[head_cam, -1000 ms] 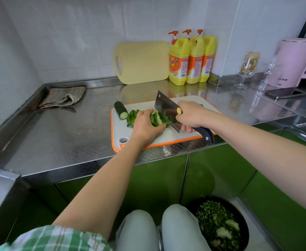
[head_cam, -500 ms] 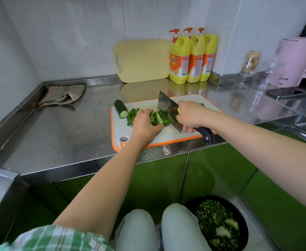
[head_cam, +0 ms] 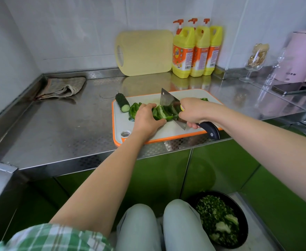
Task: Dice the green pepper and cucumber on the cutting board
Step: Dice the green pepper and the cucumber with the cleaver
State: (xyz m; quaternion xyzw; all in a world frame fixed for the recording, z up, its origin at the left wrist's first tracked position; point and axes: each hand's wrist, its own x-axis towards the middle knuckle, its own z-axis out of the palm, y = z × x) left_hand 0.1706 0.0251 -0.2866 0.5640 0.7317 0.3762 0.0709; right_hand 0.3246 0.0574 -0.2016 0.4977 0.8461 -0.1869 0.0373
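Observation:
An orange-rimmed white cutting board lies on the steel counter. Green pepper pieces lie across its middle. My left hand holds them down with curled fingers. My right hand grips the black handle of a cleaver, whose blade stands in the pepper just right of my left fingers. A cucumber stub lies at the board's far left corner, cut face toward me. A small green scrap shows behind my right hand.
A yellow board leans on the wall beside three yellow detergent bottles. A folded cloth lies far left. A glass, a phone and a pink kettle stand right. A black bowl of chopped greens sits on the floor.
The cleaver has kept chopping at the pepper, its blade now lower and into the pieces. My left hand stays on the pepper; the view has shifted slightly.

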